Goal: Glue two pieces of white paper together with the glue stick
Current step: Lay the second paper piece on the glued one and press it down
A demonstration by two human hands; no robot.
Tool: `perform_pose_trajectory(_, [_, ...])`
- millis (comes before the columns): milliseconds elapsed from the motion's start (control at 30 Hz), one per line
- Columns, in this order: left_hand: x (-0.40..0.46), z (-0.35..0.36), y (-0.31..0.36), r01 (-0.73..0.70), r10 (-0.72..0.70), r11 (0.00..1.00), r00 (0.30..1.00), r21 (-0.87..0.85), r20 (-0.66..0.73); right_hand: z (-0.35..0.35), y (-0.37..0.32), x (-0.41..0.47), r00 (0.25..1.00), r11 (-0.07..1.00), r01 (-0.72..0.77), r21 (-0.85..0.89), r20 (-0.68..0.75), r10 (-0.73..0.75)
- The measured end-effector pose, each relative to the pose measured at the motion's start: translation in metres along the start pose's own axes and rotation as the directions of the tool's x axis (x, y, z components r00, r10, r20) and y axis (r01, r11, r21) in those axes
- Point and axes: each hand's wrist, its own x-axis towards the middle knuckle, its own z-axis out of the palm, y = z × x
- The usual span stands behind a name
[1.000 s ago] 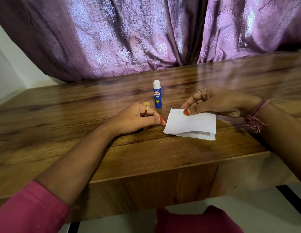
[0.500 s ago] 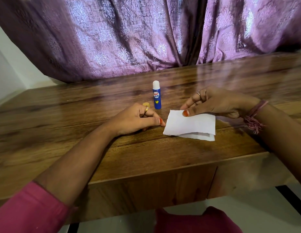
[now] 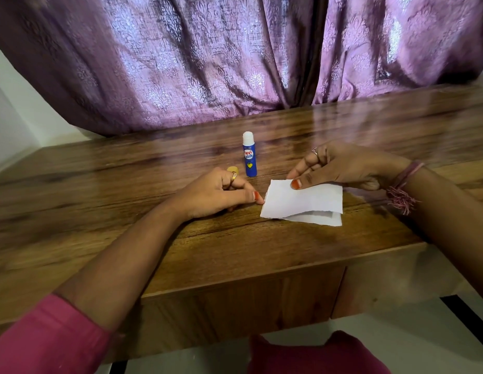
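The two sheets of white paper (image 3: 302,201) lie overlapped on the worktop (image 3: 127,190), long axis left to right. The right hand (image 3: 340,167) pinches the top sheet's far left corner. The left hand (image 3: 216,193), fingers loosely curled and holding nothing, touches the left edge. The glue stick (image 3: 249,155) stands upright just beyond, nearer the left hand

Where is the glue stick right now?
The glue stick stands upright on the table, mid-view, just beyond the left hand and left of the white paper.
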Motion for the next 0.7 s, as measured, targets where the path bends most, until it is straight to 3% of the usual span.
perform_pose_trajectory(700, [0.0063,0.0086,-0.0058,-0.042,0.047,0.996,0.997,0.080,-0.067,-0.0002,0.0010,0.0012,1.000,1.000,0.014,-0.024,0.007,-0.014])
